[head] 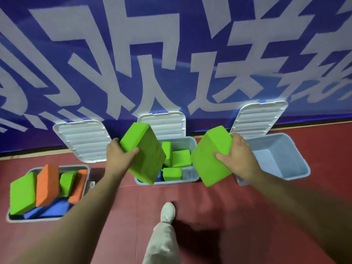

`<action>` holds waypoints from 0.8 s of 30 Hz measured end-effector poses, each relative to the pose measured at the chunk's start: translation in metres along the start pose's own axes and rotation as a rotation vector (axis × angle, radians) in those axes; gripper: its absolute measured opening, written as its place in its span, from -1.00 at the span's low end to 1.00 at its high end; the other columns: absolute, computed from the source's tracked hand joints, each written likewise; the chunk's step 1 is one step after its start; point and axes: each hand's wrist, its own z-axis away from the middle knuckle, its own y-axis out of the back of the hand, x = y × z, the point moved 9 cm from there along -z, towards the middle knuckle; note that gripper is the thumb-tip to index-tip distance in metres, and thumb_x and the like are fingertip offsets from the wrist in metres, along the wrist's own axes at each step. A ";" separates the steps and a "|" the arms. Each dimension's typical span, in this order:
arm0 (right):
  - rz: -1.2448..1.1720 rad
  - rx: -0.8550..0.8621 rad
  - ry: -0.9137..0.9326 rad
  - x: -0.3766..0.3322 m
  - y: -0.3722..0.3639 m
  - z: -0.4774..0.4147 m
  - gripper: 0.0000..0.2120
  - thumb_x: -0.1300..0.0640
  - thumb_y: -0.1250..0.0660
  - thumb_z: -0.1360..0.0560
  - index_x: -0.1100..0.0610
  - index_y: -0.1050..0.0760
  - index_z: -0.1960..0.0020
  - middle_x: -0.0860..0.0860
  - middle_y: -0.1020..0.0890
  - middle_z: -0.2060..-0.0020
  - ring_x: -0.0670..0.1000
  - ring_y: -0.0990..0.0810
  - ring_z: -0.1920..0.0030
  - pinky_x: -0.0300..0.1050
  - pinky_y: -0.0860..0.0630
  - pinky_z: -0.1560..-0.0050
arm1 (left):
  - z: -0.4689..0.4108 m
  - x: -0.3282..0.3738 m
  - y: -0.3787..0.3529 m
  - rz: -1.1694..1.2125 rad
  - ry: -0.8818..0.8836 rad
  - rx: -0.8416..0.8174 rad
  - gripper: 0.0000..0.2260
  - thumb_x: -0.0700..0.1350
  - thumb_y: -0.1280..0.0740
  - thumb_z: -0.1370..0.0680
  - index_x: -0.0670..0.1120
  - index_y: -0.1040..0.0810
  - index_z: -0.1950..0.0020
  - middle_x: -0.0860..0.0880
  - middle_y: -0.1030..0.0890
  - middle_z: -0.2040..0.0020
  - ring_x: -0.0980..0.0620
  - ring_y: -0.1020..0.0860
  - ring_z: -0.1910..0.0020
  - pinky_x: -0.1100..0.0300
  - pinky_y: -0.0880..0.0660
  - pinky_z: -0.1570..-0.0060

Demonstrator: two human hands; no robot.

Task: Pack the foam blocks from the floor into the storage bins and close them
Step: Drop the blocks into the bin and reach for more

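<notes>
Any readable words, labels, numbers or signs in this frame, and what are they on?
"欢" (likely, top cropped): large white character at the centre of the blue banner.
"达" (likely, top cropped): the white character to its right on the banner.
Characters at the banner's left and right edges: cut off, unreadable.
Bins, lids, blocks, shoe: no text visible.

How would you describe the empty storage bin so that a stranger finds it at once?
Look below the blue banner to the three open bins in a row on the red floor. Take the rightmost bin, past the right hand: unlike both neighbours, it is empty.
</notes>
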 end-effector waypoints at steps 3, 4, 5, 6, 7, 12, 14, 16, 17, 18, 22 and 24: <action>-0.017 -0.045 -0.111 0.015 -0.050 -0.039 -0.29 -0.22 -0.45 -0.27 0.17 -0.36 -0.23 0.18 -0.55 -0.10 0.23 -0.52 -0.14 0.10 -0.50 -0.12 | -0.051 -0.034 -0.077 -0.089 0.071 -0.154 -0.16 0.30 -0.30 -0.16 -0.24 -0.47 -0.26 -0.26 -0.48 -0.10 -0.20 -0.40 -0.19 -0.02 -0.39 -0.24; -0.007 -0.056 -0.138 0.021 -0.068 -0.053 -0.25 -0.29 -0.38 -0.24 0.17 -0.36 -0.24 0.18 -0.55 -0.09 0.24 -0.53 -0.13 0.12 -0.51 -0.11 | -0.066 -0.044 -0.104 -0.093 0.103 -0.212 -0.16 0.30 -0.34 -0.20 -0.26 -0.45 -0.29 -0.27 -0.47 -0.13 -0.20 -0.37 -0.23 -0.02 -0.36 -0.27; 0.005 -0.073 -0.156 0.028 -0.090 -0.069 -0.23 -0.32 -0.32 -0.22 0.18 -0.36 -0.24 0.19 -0.54 -0.09 0.25 -0.53 -0.13 0.13 -0.50 -0.12 | -0.083 -0.054 -0.130 -0.093 0.134 -0.258 -0.20 0.26 -0.41 -0.27 -0.28 -0.43 -0.29 -0.29 -0.46 -0.16 -0.21 -0.36 -0.25 -0.02 -0.34 -0.28; 0.011 -0.089 -0.169 0.033 -0.113 -0.085 -0.22 -0.31 -0.32 -0.22 0.20 -0.36 -0.25 0.20 -0.53 -0.10 0.26 -0.52 -0.14 0.12 -0.49 -0.13 | -0.101 -0.065 -0.155 -0.096 0.163 -0.280 -0.27 0.18 -0.49 -0.33 -0.31 -0.42 -0.27 -0.30 -0.44 -0.19 -0.23 -0.36 -0.25 -0.02 -0.33 -0.28; 0.010 -0.108 -0.193 0.039 -0.134 -0.100 -0.23 -0.26 -0.36 -0.24 0.22 -0.35 -0.26 0.21 -0.52 -0.11 0.26 -0.52 -0.14 0.10 -0.48 -0.13 | -0.116 -0.073 -0.177 -0.095 0.181 -0.288 -0.34 0.09 -0.53 -0.36 -0.32 -0.40 -0.24 -0.29 -0.41 -0.21 -0.23 -0.37 -0.25 -0.02 -0.32 -0.28; 0.023 -0.182 -0.355 0.072 -0.242 -0.161 -0.23 -0.10 -0.49 -0.31 0.20 -0.25 -0.35 0.20 -0.48 -0.21 0.24 -0.47 -0.21 0.04 -0.44 -0.17 | -0.176 -0.119 -0.300 0.035 0.278 -0.434 -0.25 0.19 -0.60 -0.23 -0.20 -0.33 -0.14 -0.14 -0.47 -0.15 -0.11 -0.47 -0.14 -0.06 -0.45 -0.25; 0.021 -0.213 -0.372 0.088 -0.290 -0.180 -0.16 -0.09 -0.50 -0.32 0.19 -0.18 -0.43 0.20 -0.42 -0.26 0.27 -0.42 -0.27 0.05 -0.40 -0.21 | -0.197 -0.136 -0.347 0.031 0.291 -0.472 -0.30 0.11 -0.59 -0.28 -0.18 -0.25 -0.13 -0.18 -0.54 -0.14 -0.17 -0.54 -0.13 -0.10 -0.50 -0.17; 0.005 -0.226 -0.389 0.107 -0.333 -0.195 -0.09 -0.09 -0.50 -0.32 0.16 -0.11 -0.49 0.20 -0.37 -0.29 0.28 -0.39 -0.29 0.06 -0.38 -0.25 | -0.212 -0.150 -0.389 -0.024 0.280 -0.488 -0.33 0.03 -0.56 -0.36 -0.19 -0.19 -0.18 -0.21 -0.56 -0.15 -0.19 -0.56 -0.12 -0.08 -0.50 -0.14; 0.003 -0.220 -0.396 0.118 -0.353 -0.202 -0.07 -0.10 -0.50 -0.32 0.15 -0.09 -0.51 0.20 -0.36 -0.29 0.28 -0.38 -0.29 0.07 -0.37 -0.26 | -0.219 -0.154 -0.407 -0.051 0.264 -0.487 -0.34 0.04 -0.55 -0.37 -0.17 -0.18 -0.17 -0.22 -0.56 -0.14 -0.20 -0.57 -0.10 -0.07 -0.51 -0.12; -0.003 -0.222 -0.410 0.129 -0.373 -0.208 -0.06 -0.11 -0.50 -0.32 0.13 -0.09 -0.52 0.21 -0.37 -0.27 0.28 -0.39 -0.27 0.08 -0.36 -0.27 | -0.227 -0.162 -0.425 -0.069 0.256 -0.486 -0.36 0.05 -0.55 -0.37 -0.14 -0.17 -0.14 -0.22 -0.56 -0.13 -0.21 -0.57 -0.08 -0.06 -0.52 -0.09; 0.120 -0.160 -0.339 0.157 -0.435 -0.215 -0.16 -0.28 -0.35 -0.34 0.07 -0.28 -0.51 0.20 -0.50 -0.12 0.24 -0.51 0.05 0.08 -0.49 -0.05 | -0.248 -0.203 -0.485 -0.058 0.211 -0.474 -0.23 0.15 -0.57 -0.26 -0.02 -0.15 -0.23 -0.16 -0.52 -0.19 -0.21 -0.55 -0.14 -0.13 -0.53 -0.11; 0.202 -0.180 -0.240 0.161 -0.460 -0.211 -0.37 -0.23 -0.32 -0.41 0.01 -0.44 -0.42 0.21 -0.56 -0.13 0.19 -0.50 0.20 0.04 -0.52 0.12 | -0.247 -0.225 -0.506 -0.041 0.194 -0.521 -0.04 0.15 -0.58 -0.26 0.07 -0.05 -0.47 -0.17 -0.45 -0.29 -0.19 -0.48 -0.25 -0.13 -0.48 -0.23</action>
